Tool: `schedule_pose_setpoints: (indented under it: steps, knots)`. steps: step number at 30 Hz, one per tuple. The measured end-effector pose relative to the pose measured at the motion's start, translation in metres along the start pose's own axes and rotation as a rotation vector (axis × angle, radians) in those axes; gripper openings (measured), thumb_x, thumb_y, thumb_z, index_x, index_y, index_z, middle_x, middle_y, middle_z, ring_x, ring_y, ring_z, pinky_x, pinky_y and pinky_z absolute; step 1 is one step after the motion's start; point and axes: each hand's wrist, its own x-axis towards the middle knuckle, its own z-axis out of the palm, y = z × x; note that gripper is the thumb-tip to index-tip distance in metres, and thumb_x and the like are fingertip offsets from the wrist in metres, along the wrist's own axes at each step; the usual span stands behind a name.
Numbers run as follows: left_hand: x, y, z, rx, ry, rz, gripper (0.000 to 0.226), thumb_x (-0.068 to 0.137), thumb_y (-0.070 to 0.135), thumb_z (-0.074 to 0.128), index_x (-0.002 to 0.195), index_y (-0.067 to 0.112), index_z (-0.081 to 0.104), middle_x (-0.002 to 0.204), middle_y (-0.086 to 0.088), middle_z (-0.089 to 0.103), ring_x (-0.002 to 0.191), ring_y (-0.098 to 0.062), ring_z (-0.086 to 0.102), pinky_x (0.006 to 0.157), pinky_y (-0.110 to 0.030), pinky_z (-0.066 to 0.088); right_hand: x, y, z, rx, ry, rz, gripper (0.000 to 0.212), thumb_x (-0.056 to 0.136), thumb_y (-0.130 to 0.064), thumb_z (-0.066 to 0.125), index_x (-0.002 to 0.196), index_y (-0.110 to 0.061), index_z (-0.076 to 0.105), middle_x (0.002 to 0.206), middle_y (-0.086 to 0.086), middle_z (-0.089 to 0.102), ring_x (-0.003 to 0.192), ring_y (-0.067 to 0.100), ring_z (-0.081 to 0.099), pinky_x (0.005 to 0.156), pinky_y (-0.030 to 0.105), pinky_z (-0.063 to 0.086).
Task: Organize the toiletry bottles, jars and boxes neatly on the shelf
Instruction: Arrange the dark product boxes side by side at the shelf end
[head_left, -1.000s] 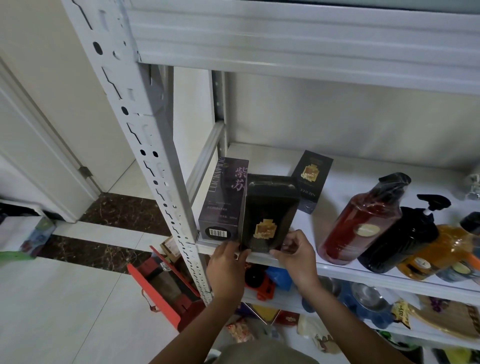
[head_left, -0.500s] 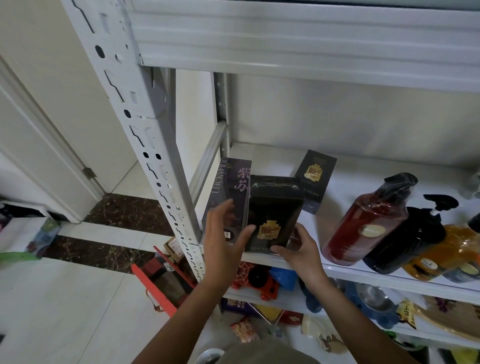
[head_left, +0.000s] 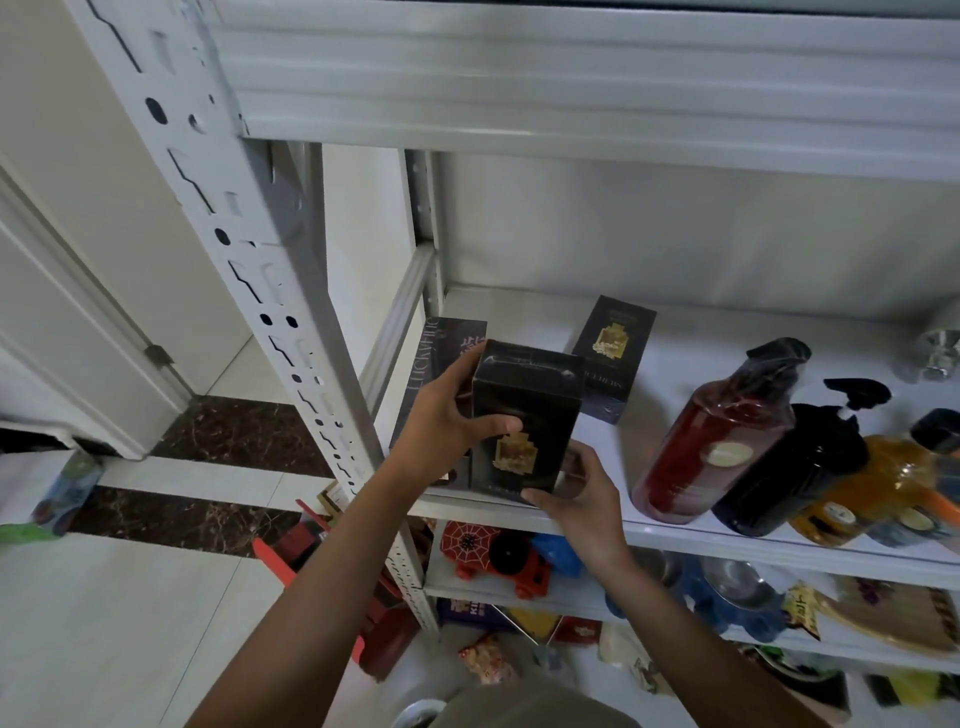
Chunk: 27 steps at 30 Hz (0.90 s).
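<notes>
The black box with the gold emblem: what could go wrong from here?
1. The black box sits right at the front edge of the shelf; let go tilted, it may fall off.
2. The purple box stands close beside it; a sideways push could topple it.
3. The red bottle is near on the other side; a bump might shift it.

both hands (head_left: 441, 426) gripping black box (head_left: 524, 415), white shelf (head_left: 727, 540)

The white shelf (head_left: 727, 540) held a purple box (head_left: 441, 353), black box (head_left: 524, 410), rear box (head_left: 613, 353), red bottle (head_left: 711, 441), black bottle (head_left: 795, 467), amber bottle (head_left: 883, 478).
</notes>
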Motion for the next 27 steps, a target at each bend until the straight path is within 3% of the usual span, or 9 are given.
schedule_pose_setpoints:
  steps: [9, 14, 19, 21, 23, 25, 27]
  knots:
    - [-0.006, -0.004, -0.001, 0.013, 0.018, 0.035, 0.074, 0.070, 0.006, 0.079, 0.136, 0.012, 0.046, 0.114, 0.002, 0.066, 0.108, -0.008, 0.062, 0.091, -0.024, 0.052, -0.002, -0.003, -0.001, 0.042, -0.029, 0.018, 0.059, 0.064, 0.003, 0.080, 0.105, -0.029, 0.051, 0.103, -0.017, 0.060, 0.093, -0.018, 0.054, 0.078, 0.000, 0.042]
    - [-0.009, -0.004, 0.001, 0.014, 0.071, 0.068, 0.071, 0.067, 0.006, 0.081, 0.128, 0.023, 0.050, 0.108, 0.014, 0.065, 0.104, 0.001, 0.062, 0.084, -0.012, 0.049, -0.001, -0.006, -0.001, 0.060, -0.056, 0.025, 0.057, 0.066, 0.006, 0.078, 0.106, -0.024, 0.051, 0.101, -0.017, 0.059, 0.090, -0.022, 0.053, 0.076, -0.002, 0.041]
    - [-0.010, -0.008, -0.001, -0.009, 0.044, 0.079, 0.069, 0.071, 0.013, 0.080, 0.131, 0.019, 0.046, 0.115, 0.010, 0.063, 0.109, -0.004, 0.061, 0.090, -0.021, 0.051, 0.003, -0.002, -0.006, 0.005, -0.126, 0.036, 0.059, 0.067, 0.003, 0.078, 0.109, -0.027, 0.049, 0.105, -0.020, 0.056, 0.093, -0.022, 0.050, 0.077, -0.001, 0.039]
    - [-0.013, -0.010, -0.006, -0.086, 0.023, 0.061, 0.057, 0.084, 0.028, 0.065, 0.136, 0.018, 0.043, 0.124, 0.003, 0.060, 0.117, -0.010, 0.057, 0.096, -0.029, 0.049, 0.006, 0.000, -0.011, 0.001, -0.177, 0.054, 0.059, 0.070, 0.009, 0.073, 0.106, -0.031, 0.051, 0.109, -0.015, 0.055, 0.099, -0.011, 0.052, 0.076, 0.007, 0.042]
    - [-0.013, -0.010, -0.011, -0.183, 0.053, 0.038, 0.053, 0.092, 0.052, 0.039, 0.136, 0.024, 0.045, 0.132, 0.002, 0.057, 0.122, -0.011, 0.053, 0.098, -0.028, 0.047, 0.009, 0.002, -0.017, 0.105, -0.155, 0.085, 0.052, 0.076, 0.012, 0.062, 0.103, -0.033, 0.058, 0.110, -0.006, 0.052, 0.098, 0.009, 0.051, 0.061, 0.019, 0.044]
    - [-0.007, -0.008, -0.014, -0.255, 0.101, -0.028, 0.063, 0.089, 0.065, 0.019, 0.131, 0.030, 0.049, 0.130, 0.007, 0.059, 0.120, -0.008, 0.055, 0.099, -0.027, 0.045, 0.015, 0.002, -0.020, 0.132, -0.022, 0.153, 0.041, 0.084, 0.008, 0.053, 0.103, -0.027, 0.059, 0.107, -0.003, 0.049, 0.095, 0.017, 0.048, 0.059, 0.019, 0.040]
    - [0.004, -0.009, -0.015, -0.294, 0.126, -0.111, 0.070, 0.088, 0.066, 0.011, 0.130, 0.028, 0.053, 0.130, 0.005, 0.060, 0.119, -0.008, 0.056, 0.106, -0.033, 0.041, 0.024, -0.002, -0.018, 0.165, 0.172, 0.261, 0.039, 0.086, 0.010, 0.053, 0.113, -0.017, 0.048, 0.113, 0.005, 0.051, 0.100, 0.019, 0.049, 0.067, 0.015, 0.047]
